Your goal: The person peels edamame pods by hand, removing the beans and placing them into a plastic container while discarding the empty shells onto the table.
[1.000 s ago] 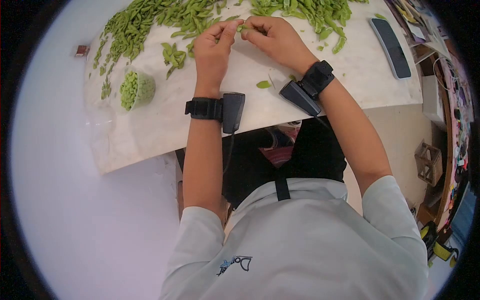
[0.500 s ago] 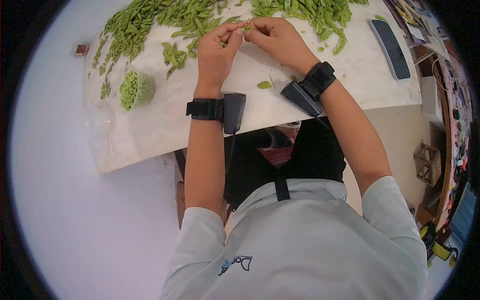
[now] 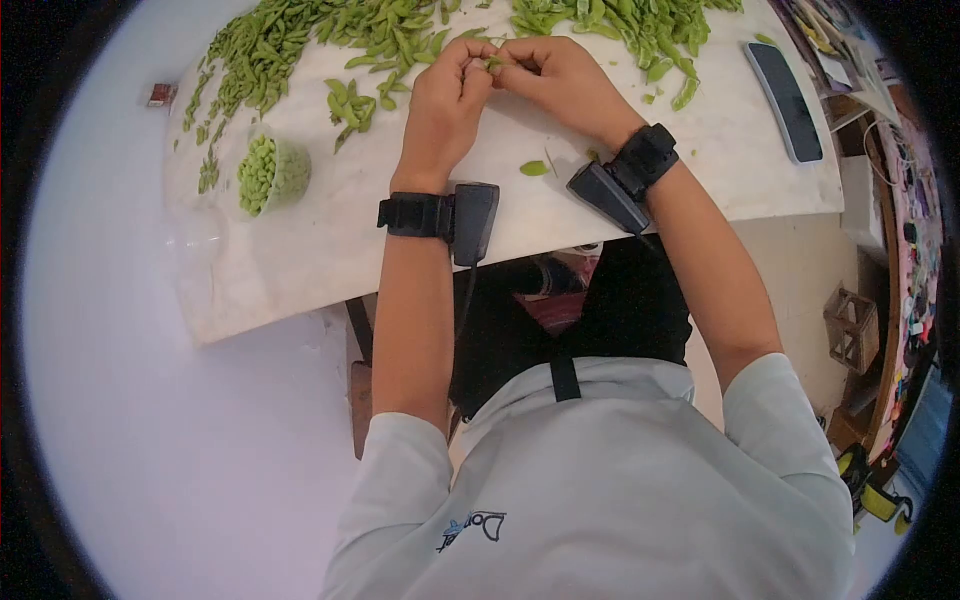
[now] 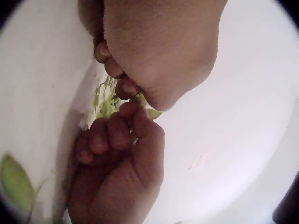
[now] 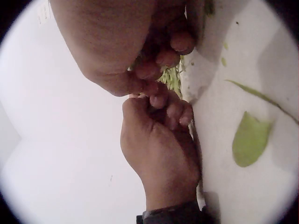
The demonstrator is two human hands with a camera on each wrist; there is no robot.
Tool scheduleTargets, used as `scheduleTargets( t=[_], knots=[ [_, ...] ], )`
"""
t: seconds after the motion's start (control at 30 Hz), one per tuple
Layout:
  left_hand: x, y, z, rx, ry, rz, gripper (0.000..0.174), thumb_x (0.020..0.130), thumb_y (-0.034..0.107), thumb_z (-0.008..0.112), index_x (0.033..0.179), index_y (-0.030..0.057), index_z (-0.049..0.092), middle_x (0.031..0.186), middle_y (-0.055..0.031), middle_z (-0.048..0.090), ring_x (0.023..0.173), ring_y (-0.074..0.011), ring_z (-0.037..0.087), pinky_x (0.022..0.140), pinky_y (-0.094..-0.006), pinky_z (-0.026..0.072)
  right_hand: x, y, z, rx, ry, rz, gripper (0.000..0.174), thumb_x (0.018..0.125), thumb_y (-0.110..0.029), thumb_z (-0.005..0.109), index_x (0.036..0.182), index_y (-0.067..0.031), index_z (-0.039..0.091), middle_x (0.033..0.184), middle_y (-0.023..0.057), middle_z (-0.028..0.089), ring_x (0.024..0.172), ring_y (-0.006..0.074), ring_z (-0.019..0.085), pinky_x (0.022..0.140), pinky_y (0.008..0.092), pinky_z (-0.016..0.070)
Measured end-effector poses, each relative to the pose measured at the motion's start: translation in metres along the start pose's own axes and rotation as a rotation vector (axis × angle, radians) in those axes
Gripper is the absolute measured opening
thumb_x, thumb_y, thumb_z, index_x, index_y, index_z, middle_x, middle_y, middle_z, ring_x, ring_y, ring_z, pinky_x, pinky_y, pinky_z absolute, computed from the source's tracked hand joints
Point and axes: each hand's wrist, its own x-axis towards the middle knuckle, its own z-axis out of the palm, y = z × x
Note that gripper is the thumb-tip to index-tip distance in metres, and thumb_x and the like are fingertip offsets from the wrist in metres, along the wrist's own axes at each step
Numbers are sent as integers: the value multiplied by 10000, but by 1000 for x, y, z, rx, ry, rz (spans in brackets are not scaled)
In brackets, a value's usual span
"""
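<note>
Drawn in closer since the earlier frame, the left hand [image 3: 443, 112] has edged toward the right hand [image 3: 575, 85], and the fingertips of both now meet over a green pod [image 3: 493, 63] above the pale surface [image 3: 330, 250]. Each grip is pinching at the pod with thumb and fingers, the other fingers curled in toward the palms; the pod itself is mostly hidden by the fingertips. To the left, a translucent cup [image 3: 293, 175] filled with shelled beans [image 3: 257, 172] lies tilted on the surface. A heap of pods [image 3: 262, 55] spreads across the upper left, with a small cluster of pods [image 3: 349, 108] near the left hand, while a second green heap [image 3: 645, 30] lies beyond the right hand. A loose green piece [image 3: 534, 168] rests nearer the person, between the forearms. A phone [image 3: 785, 103], its screen dark, lies near the right-hand edge of the surface. Black bands circle both wrists, each carrying a dark box. Lettering on the chest of the light grey shirt [image 3: 620, 470] begins "Do", seen upside down beside a small blue motif; the rest cannot be read with certainty. Any print on a small reddish packet [image 3: 161, 95] by the left edge is illegible.
</note>
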Motion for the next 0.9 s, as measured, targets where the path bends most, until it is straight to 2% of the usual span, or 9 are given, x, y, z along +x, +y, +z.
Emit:
scheduleTargets(
  t=[0.07, 0.17, 0.27, 0.37, 0.47, 0.57, 0.67, 0.77, 0.9],
  knots=[
    [-1, 1, -1, 6, 18, 1, 217, 929, 109, 410, 1027, 29, 586, 695, 4, 497, 604, -59, 413, 551, -221, 359, 0, 3, 1, 7, -9, -14, 293, 836, -286, 587, 802, 4, 566, 595, 88, 488, 552, 143, 413, 548, 310, 390],
    [0, -4, 2, -194, 72, -34, 216, 931, 113, 407, 1010, 31, 591, 656, 25, 439, 560, -41, 346, 498, -207, 297, -3, -11, -3, 1, -21, 109, 279, 837, -275, 585, 798, 1, 576, 598, 81, 498, 553, 139, 422, 550, 305, 392],
    [1, -2, 1, -334, 92, -152, 200, 934, 113, 418, 1001, 29, 586, 662, 33, 435, 555, -39, 342, 491, -203, 293, -1, -9, -3, 82, -24, 72, 265, 842, -263, 577, 780, -5, 582, 615, 75, 536, 558, 133, 455, 555, 297, 399],
    [3, 2, 3, -395, 130, -140, 191, 946, 127, 428, 1010, 23, 575, 671, 29, 442, 544, -44, 345, 482, -206, 297, -2, -14, -6, -1, -43, 165, 258, 848, -253, 567, 784, -5, 599, 663, 85, 596, 583, 135, 507, 573, 298, 418],
    [2, 2, 3, -382, 129, -157, 183, 954, 143, 446, 1020, 23, 567, 685, 26, 454, 541, -38, 342, 482, -200, 297, -2, -12, -4, 53, -14, 120, 253, 849, -249, 563, 802, -7, 624, 676, 91, 614, 589, 138, 523, 572, 300, 423],
    [3, 1, 2, -399, 91, -176, 194, 958, 160, 456, 1042, 28, 571, 694, 28, 458, 548, -31, 346, 485, -191, 299, -1, -6, -5, 73, -8, 83, 254, 843, -250, 570, 815, -9, 642, 650, 88, 594, 574, 141, 508, 562, 301, 416],
    [4, -1, 4, -404, 67, -120, 202, 955, 163, 468, 1067, 34, 576, 702, 33, 459, 549, -25, 348, 487, -186, 301, -2, -8, -6, 49, 40, 85, 251, 839, -248, 575, 808, -8, 642, 621, 81, 565, 558, 138, 496, 544, 298, 403],
    [4, 3, 3, -402, 56, -125, 212, 953, 169, 477, 1088, 41, 578, 706, 37, 461, 542, -25, 348, 489, -186, 306, -1, -11, -10, 66, -3, 207, 257, 837, -250, 578, 800, -4, 640, 606, 82, 547, 553, 138, 496, 529, 297, 394],
    [4, 1, 3, -344, 64, -65, 206, 942, 162, 507, 1093, 37, 572, 710, 35, 477, 533, -25, 354, 481, -186, 307, 0, -7, -7, 56, 31, 137, 267, 840, -260, 584, 794, -2, 636, 580, 81, 516, 536, 138, 480, 507, 305, 374]
  ],
)
